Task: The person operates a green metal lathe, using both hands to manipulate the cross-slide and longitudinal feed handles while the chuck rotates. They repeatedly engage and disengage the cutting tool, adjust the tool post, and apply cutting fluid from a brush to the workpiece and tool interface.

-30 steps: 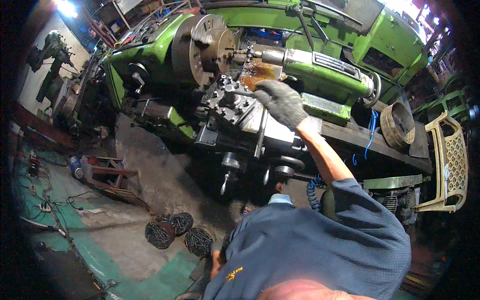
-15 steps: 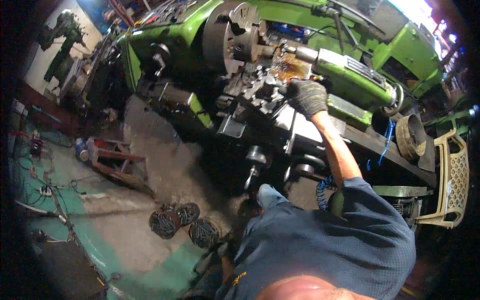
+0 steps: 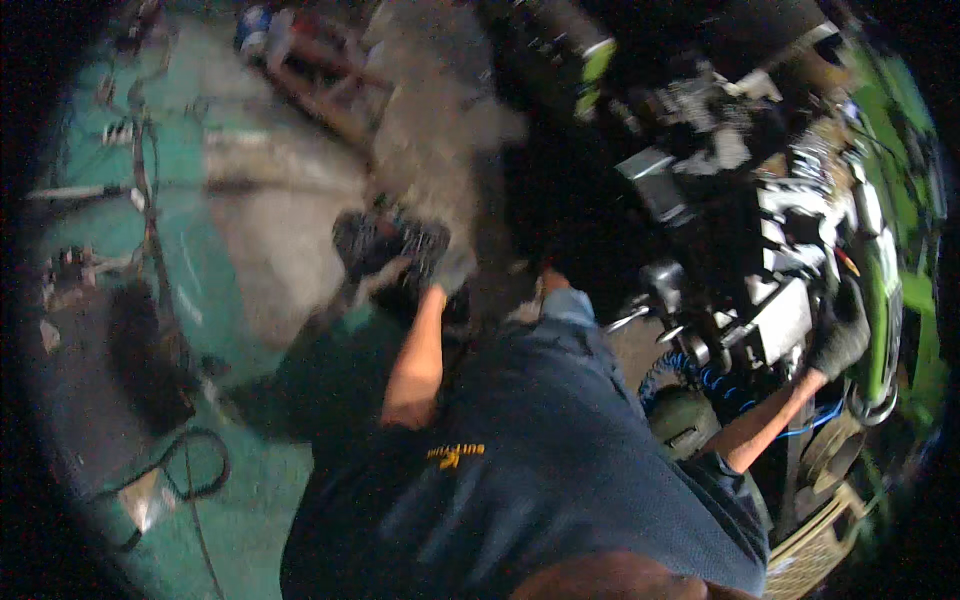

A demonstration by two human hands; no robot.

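My left hand, in a grey glove, reaches down over round containers filled with dark metal pieces on the floor. Its fingers are smeared by motion, so I cannot see whether it holds a piece. On the right, my gloved right hand is at the lathe, beside the green tailstock. A small red-and-yellow tip shows just beyond its fingers. Blur and shadow hide how those fingers are set. A bright white flat surface lies left of this hand.
Lathe handles stick out toward my body, with a coiled blue hose below. A reddish metal frame stands on the floor at the far left. Cables run along the green floor. A beige plastic chair is at the lower right.
My view has swung left and down, so the lathe now sits at the right. My left hand has come forward over the containers. My right hand stays by the lathe.
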